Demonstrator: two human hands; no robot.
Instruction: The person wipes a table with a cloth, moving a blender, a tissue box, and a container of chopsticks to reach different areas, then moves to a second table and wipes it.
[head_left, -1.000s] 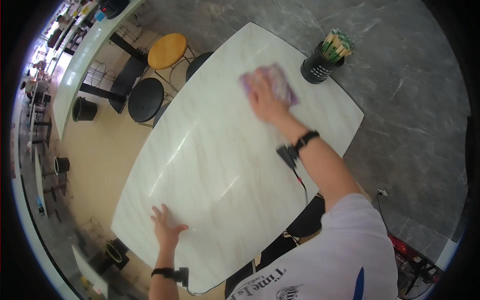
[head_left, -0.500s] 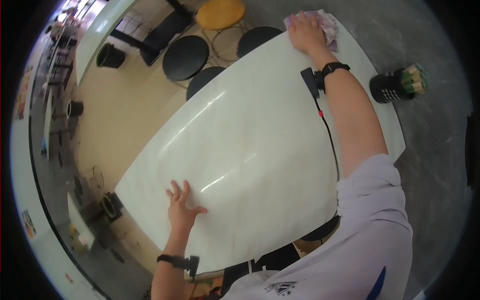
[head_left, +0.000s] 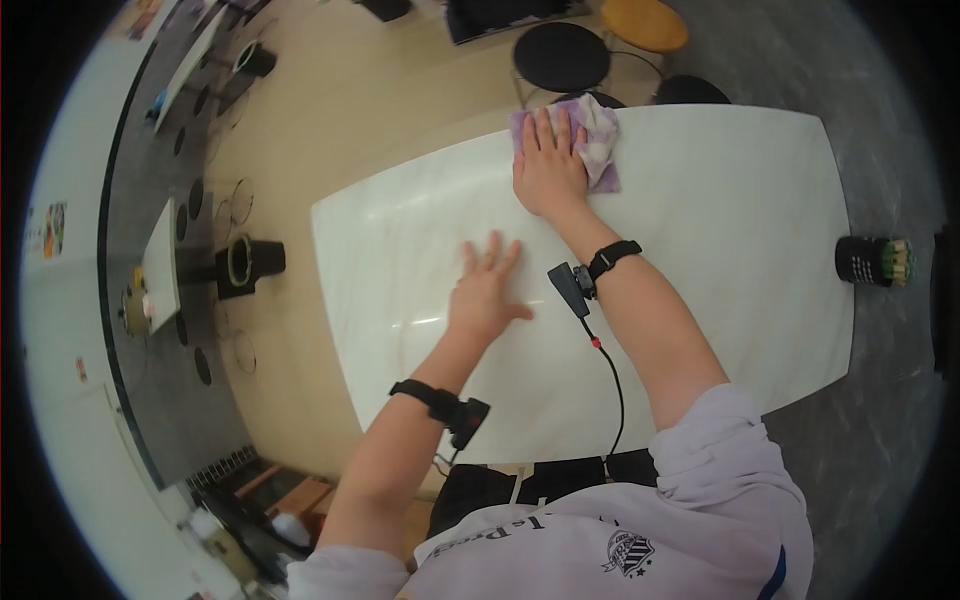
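A white table [head_left: 720, 290] with a glossy, faintly streaked top spreads out in front of me. Near its far edge, my right hand [head_left: 551, 175] presses down on a purple and white cloth [head_left: 600, 140], fingers laid over it. Part of the cloth bunches up beside the fingers, and the palm covers the rest. My left hand [head_left: 485, 295] is over the middle of the tabletop with fingers spread and nothing in it, slightly blurred. Each wrist wears a black strap with a small device; a cable runs from the right one across the table.
A black holder [head_left: 862, 260] with a bundle of green-tipped sticks stands at the table's right edge. Beyond the far edge are black stools [head_left: 561, 57] and a yellow stool [head_left: 645, 24]. Other tables [head_left: 163, 265] and dark bins [head_left: 255, 60] lie to the left.
My right hand has moved the cloth leftward along the far edge, away from the right far corner. My left hand has shifted forward across the table, and the view has turned.
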